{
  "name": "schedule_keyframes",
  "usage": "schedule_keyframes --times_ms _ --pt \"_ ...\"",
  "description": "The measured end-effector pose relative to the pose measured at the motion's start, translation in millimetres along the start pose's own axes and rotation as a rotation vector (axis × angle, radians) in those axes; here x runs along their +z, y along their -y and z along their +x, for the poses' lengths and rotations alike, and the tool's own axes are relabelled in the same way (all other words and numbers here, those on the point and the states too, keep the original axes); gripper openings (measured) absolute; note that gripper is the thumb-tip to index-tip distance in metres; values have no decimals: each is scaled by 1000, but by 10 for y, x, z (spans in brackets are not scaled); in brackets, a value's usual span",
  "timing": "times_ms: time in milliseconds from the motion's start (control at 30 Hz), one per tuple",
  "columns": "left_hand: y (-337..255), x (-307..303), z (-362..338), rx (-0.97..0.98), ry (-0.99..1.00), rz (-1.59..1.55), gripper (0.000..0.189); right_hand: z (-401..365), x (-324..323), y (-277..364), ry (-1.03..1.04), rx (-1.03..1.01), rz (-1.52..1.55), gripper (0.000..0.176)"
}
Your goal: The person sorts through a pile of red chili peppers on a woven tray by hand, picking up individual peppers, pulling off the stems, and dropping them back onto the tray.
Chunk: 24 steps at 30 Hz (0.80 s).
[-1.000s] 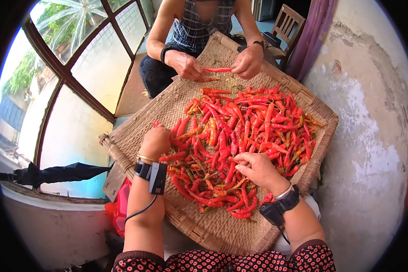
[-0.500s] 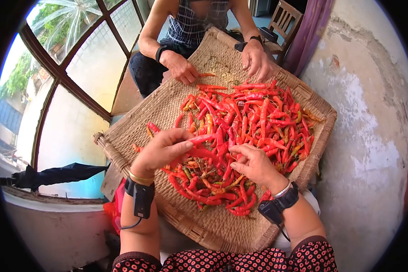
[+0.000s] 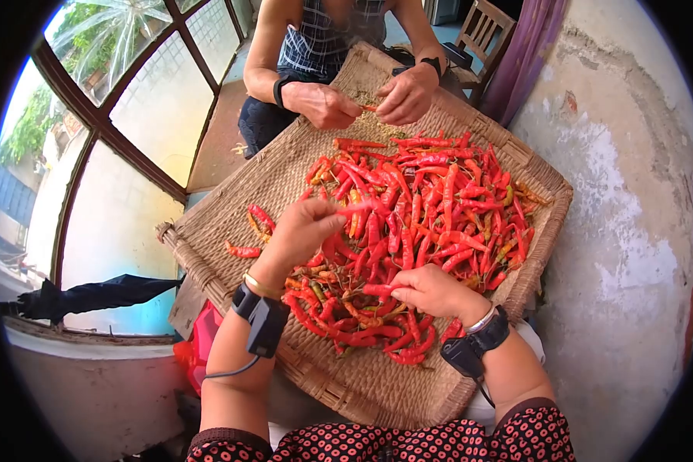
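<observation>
A wide woven tray (image 3: 231, 223) carries a heap of red chili peppers (image 3: 446, 192), with a few orange and green ones among them. Over the left part of the heap, my left hand (image 3: 304, 229) pinches a red pepper that points to the right. My right hand (image 3: 431, 291) is lower and further right, its thumb and fingers closed on another red pepper (image 3: 379, 289) just above the pile. Two stray peppers (image 3: 244, 252) lie left of my left hand.
Across the tray, another person (image 3: 335, 46) holds a small pepper between both hands. A dark folded umbrella (image 3: 108, 298) leans by the window at left. A rough wall (image 3: 608, 215) stands at right, a wooden chair (image 3: 485, 38) behind.
My left hand has moved slightly right and up with a pepper. My right hand has lowered and now grips a pepper. The other person's hands have come together.
</observation>
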<state>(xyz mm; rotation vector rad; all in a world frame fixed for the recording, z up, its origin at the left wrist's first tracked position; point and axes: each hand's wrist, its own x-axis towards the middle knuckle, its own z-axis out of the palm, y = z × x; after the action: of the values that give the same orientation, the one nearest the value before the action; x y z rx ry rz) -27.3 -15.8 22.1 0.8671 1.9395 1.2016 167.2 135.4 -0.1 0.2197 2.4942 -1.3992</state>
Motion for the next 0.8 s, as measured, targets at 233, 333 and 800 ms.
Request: schedule_keyframes --times_ms 233,333,800 --pt "175 34 190 242 -270 -267 39 4 5 6 -130 25 105 19" --pt "133 241 47 208 24 -24 36 23 -1 42 -142 110 267 18" --pt "-134 -84 -35 -98 224 100 25 21 -71 -115 -394 9 597 24"
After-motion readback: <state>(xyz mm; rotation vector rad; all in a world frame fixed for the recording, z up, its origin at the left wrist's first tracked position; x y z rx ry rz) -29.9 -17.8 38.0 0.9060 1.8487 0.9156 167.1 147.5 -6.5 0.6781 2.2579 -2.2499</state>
